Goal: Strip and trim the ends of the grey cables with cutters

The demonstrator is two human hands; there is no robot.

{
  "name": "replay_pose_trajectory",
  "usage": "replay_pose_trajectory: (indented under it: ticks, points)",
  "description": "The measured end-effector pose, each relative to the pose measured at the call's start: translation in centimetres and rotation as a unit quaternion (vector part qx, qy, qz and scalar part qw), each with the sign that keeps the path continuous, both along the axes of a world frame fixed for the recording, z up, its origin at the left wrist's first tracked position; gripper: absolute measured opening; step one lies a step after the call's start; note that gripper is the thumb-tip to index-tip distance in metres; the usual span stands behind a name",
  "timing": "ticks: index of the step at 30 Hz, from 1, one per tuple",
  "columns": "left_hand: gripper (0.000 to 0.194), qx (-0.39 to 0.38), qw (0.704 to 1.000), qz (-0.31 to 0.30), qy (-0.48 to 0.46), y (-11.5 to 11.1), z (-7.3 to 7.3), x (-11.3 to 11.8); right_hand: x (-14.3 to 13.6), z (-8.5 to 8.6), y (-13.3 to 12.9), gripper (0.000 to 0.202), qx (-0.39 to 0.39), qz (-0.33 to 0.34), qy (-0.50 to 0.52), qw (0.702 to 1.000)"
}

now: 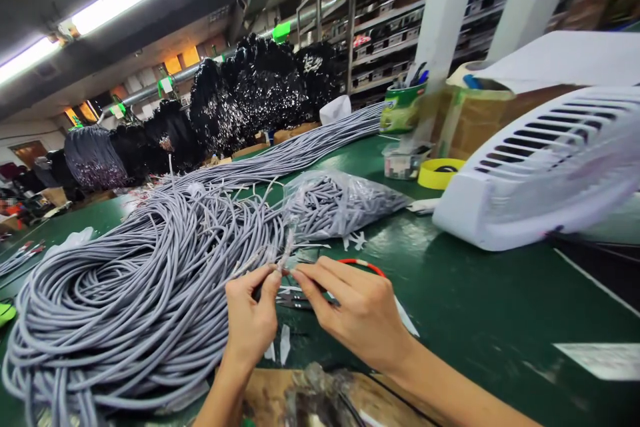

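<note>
My left hand (253,310) is closed, its thumb and forefinger pinching the pale, stripped end of a grey cable (286,255). Fingertip to fingertip with it, my right hand (357,310) also pinches at this end; the bit between its fingers is too small to make out. Under the fingers lies a dark-bladed cutting tool (295,301), and a red curved handle (367,265) shows behind my right hand. A large coiled heap of grey cables (135,280) spreads to the left, close against my left hand.
Behind my hands lies a clear plastic bag (345,203) of short grey cable pieces. A white fan (540,167), yellow tape roll (440,173), small plastic box (403,160) and green can (400,109) stand at right. White scraps (285,343) litter the green tabletop (480,307).
</note>
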State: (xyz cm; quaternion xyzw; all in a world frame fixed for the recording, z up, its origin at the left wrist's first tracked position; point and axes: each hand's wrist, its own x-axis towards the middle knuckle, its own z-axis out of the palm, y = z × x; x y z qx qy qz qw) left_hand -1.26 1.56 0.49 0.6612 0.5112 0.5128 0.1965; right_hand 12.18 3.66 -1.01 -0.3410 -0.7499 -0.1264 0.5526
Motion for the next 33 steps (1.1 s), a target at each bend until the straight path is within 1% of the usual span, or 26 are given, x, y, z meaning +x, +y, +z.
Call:
replay_pose_trajectory:
  ticks: [4,6,8,10,11,12,14,16,17,19,21,23,24,25,26,27,28,29,30,32,33]
  points:
    - [0.025,0.036,0.998,0.001,0.046,-0.3,-0.1,0.2,0.1,0.2,0.2,0.027,-0.019,0.019,0.012,1.000]
    - [0.024,0.059,0.994,0.006,0.088,-0.4,-0.1,0.3,0.2,0.4,0.2,0.028,-0.052,0.048,0.029,0.997]
    - [0.024,0.074,0.991,0.013,0.110,-0.6,-0.1,0.4,0.2,0.7,0.2,0.031,-0.102,0.084,0.049,0.990]
    - [0.024,0.062,0.994,0.018,0.090,-0.6,-0.1,0.4,0.2,1.0,0.1,0.033,-0.147,0.119,0.061,0.980]
    - [0.024,0.043,0.997,0.014,0.067,-0.7,-0.2,0.3,0.2,1.1,0.0,0.034,-0.155,0.133,0.064,0.977]
    - [0.023,0.019,0.999,0.006,0.040,-0.7,-0.1,0.3,0.2,1.1,0.0,0.034,-0.149,0.144,0.066,0.976]
    - [0.024,-0.029,0.999,-0.016,-0.017,-0.9,-0.1,0.4,0.2,1.1,-0.1,0.033,-0.100,0.153,0.064,0.981]
    - [0.024,-0.049,0.997,-0.023,-0.062,-1.1,0.0,0.5,0.2,0.9,-0.1,0.030,-0.036,0.150,0.055,0.986]
    - [0.023,-0.048,0.996,-0.017,-0.073,-1.2,0.1,0.6,0.3,0.8,-0.1,0.028,-0.011,0.147,0.050,0.988]
    - [0.021,-0.032,0.997,0.000,-0.074,-1.2,0.0,0.7,0.2,0.7,-0.2,0.025,0.027,0.135,0.047,0.989]
    - [0.020,-0.014,0.998,0.019,-0.054,-0.8,-0.1,0.4,-0.2,0.4,-0.9,0.023,0.039,0.131,0.042,0.990]
    - [0.019,-0.013,0.997,0.065,-0.042,0.0,-0.4,-0.1,-0.8,0.1,-2.0,0.027,0.052,0.166,0.023,0.984]
    - [0.018,-0.020,0.994,0.098,-0.043,0.5,-0.5,-0.5,-1.1,-0.1,-2.6,0.031,0.059,0.199,0.008,0.978]
    - [0.019,-0.037,0.990,0.128,-0.052,0.9,-0.5,-0.8,-1.3,-0.3,-3.1,0.034,0.086,0.230,0.003,0.969]
    - [0.021,-0.049,0.988,0.136,-0.060,1.2,-0.5,-1.1,-1.4,-0.4,-3.3,0.035,0.102,0.242,0.003,0.965]
    - [0.025,-0.058,0.987,0.131,-0.068,1.3,-0.5,-1.2,-1.4,-0.4,-3.3,0.034,0.097,0.234,0.004,0.968]
    - [0.028,-0.070,0.989,0.107,-0.079,1.3,-0.4,-1.3,-1.2,-0.4,-2.9,0.033,0.091,0.221,0.013,0.971]
    - [0.031,-0.082,0.989,0.068,-0.099,1.2,-0.3,-1.2,-0.9,-0.3,-2.4,0.028,0.042,0.172,0.022,0.984]
    - [0.034,-0.095,0.988,0.028,-0.121,1.0,-0.1,-1.0,-0.6,-0.1,-1.6,0.025,0.011,0.121,0.046,0.992]
    - [0.039,-0.118,0.978,-0.037,-0.167,0.5,0.1,-0.5,0.0,0.1,-0.1,0.025,-0.050,0.069,0.053,0.995]
    - [0.041,-0.128,0.973,-0.055,-0.184,0.2,0.2,-0.3,0.2,0.2,0.4,0.026,-0.072,0.063,0.053,0.994]
